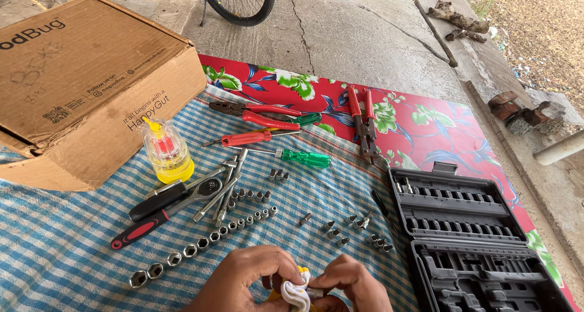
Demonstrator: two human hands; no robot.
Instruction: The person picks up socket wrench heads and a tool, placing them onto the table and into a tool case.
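— Pinching what, at the bottom edge?
— Both: left hand (246, 281) and right hand (350, 284) grip a white-and-yellow cloth (296, 292) wrapped round a small metal piece, above the blue checked cloth (61, 239).
— Nearby?
— Rows of sockets (201, 245), a ratchet (164, 211), an open black case (468, 239).

Both hands meet at the near edge, the left hand (243, 281) and right hand (350, 284) pinching a cloth (296, 294) between them. Just beyond them a row of sockets (201, 244) runs up toward a ratchet (167, 211). Behind those lie screwdrivers (277, 147) and pliers (364, 126) (farther right). A cardboard box (79, 80) sits far left, an open tool case (468, 239) right.
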